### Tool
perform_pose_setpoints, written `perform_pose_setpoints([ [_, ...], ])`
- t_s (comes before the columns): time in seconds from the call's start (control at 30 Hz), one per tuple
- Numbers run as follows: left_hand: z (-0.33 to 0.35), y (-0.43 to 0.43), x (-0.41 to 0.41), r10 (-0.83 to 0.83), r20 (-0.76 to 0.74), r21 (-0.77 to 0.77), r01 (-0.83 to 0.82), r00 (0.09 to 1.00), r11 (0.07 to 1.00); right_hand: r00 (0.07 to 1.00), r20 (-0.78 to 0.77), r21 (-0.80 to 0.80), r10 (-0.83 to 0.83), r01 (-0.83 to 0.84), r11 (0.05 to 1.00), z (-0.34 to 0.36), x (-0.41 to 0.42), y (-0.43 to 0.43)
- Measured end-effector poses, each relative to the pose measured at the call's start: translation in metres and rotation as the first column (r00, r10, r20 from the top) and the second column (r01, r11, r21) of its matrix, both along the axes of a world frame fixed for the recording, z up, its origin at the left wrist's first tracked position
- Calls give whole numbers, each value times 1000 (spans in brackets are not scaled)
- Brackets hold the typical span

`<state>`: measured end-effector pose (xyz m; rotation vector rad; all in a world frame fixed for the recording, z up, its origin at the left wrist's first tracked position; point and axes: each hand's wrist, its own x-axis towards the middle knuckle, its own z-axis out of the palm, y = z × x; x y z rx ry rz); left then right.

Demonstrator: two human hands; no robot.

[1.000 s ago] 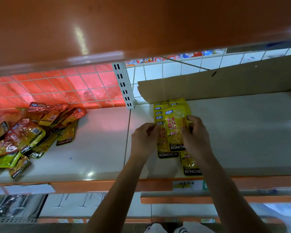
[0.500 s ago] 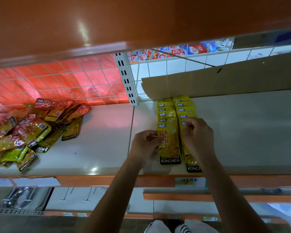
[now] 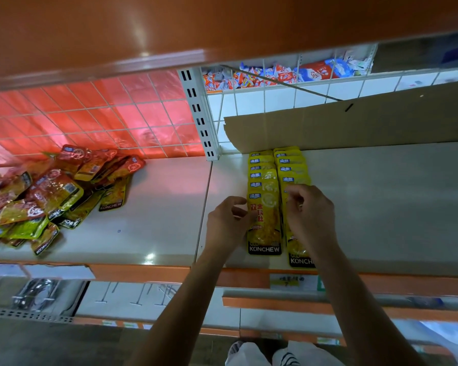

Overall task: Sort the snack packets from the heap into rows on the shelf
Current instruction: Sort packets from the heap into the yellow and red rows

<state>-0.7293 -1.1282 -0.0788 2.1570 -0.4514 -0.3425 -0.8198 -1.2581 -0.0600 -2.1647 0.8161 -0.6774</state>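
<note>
The left hand (image 3: 226,220) has its fingers (image 3: 237,201) loosely curled and released, only the thumb brushing the left edge of the front yellow packet (image 3: 263,223). The right hand (image 3: 311,215) curls its fingers (image 3: 294,192) over the right row (image 3: 291,165). Whether they pinch a packet there or merely rest on it, I cannot tell.

A second ago both hands held that front packet above the stacks. Half a second ago they were pressing it down at its sides. Now it lies flat at the head of the left row (image 3: 261,175), overlapping those behind, so this placement looks finished.

Both rows run from lower centre of the frame back to the cardboard sheet (image 3: 354,125) on the shelf (image 3: 381,202). The heap (image 3: 50,191) of red, green and yellow packets sits well apart at the left, unchanged and large, so most sorting likely remains.
</note>
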Motion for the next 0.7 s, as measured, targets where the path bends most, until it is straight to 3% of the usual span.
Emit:
perform_pose_setpoints([
  [0.7, -4, -2, -14, 60, 167, 107, -79, 984, 991, 993, -29, -13, 118, -118, 993, 0, -1, 7],
])
